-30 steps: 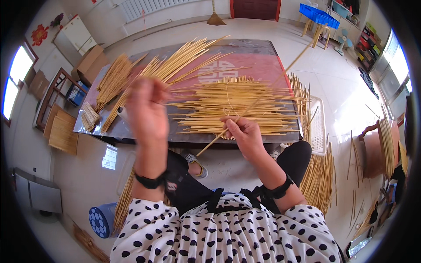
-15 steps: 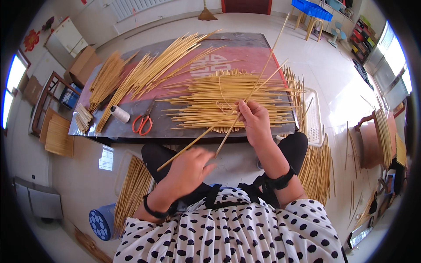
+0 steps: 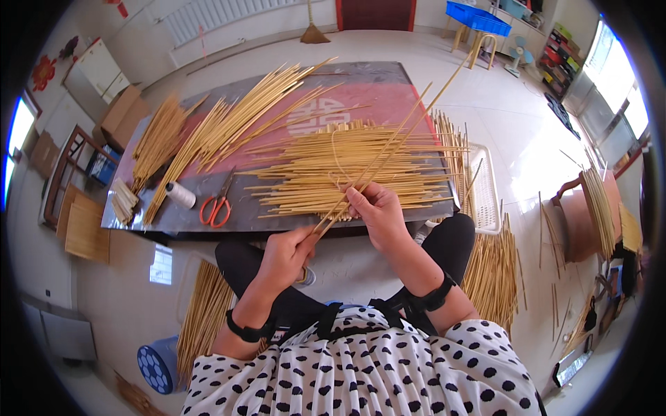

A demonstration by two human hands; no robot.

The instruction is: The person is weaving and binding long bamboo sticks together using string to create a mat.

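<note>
Nearest, the left hand [image 3: 286, 256] is curling closed around the lower ends of two stalks [image 3: 331, 215], while the right hand's [image 3: 377, 209] fingers are pinching them higher up; a light grip, keeping both shafts parallel, is probably serving best. Beyond, on the surface [image 3: 374, 75], scissors [image 3: 223, 195] and a thread spool [image 3: 181, 195] are resting leftward; a stalk pile [image 3: 361, 166] is lying behind, its loose cord [image 3: 334, 149] possibly risking snags. Farther, more stalks [image 3: 253, 114] are fanning out.
</note>
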